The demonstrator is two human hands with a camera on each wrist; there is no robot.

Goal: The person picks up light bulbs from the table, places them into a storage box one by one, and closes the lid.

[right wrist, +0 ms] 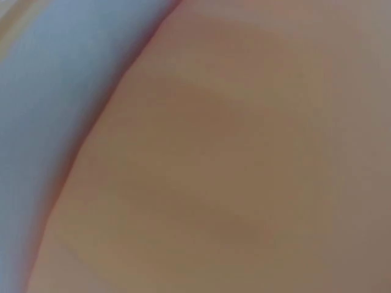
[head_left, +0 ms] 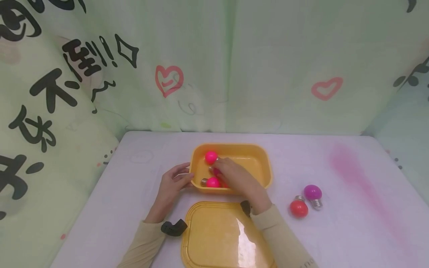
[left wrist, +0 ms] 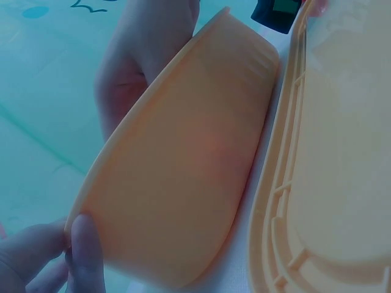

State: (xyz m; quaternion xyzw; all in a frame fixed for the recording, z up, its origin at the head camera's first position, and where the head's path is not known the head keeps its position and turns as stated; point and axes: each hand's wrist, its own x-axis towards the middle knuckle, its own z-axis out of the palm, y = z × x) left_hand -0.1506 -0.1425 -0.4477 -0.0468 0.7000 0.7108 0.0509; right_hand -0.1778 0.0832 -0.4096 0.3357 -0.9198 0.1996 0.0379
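In the head view, the left hand (head_left: 172,182) holds the left end of the yellow box (head_left: 249,158) on the tabletop (head_left: 298,160); the right hand (head_left: 236,174) reaches inside among pink bulbs (head_left: 211,157), its grip hidden, so I cannot tell whether it has one. The left wrist view shows thumb and fingers pinching the box's corner, beside the yellow lid (left wrist: 342,183). The right wrist view is mostly a blurred tan surface (right wrist: 214,159).

Curtained nook: printed drapes (head_left: 275,56) behind and beside a table (head_left: 298,160)
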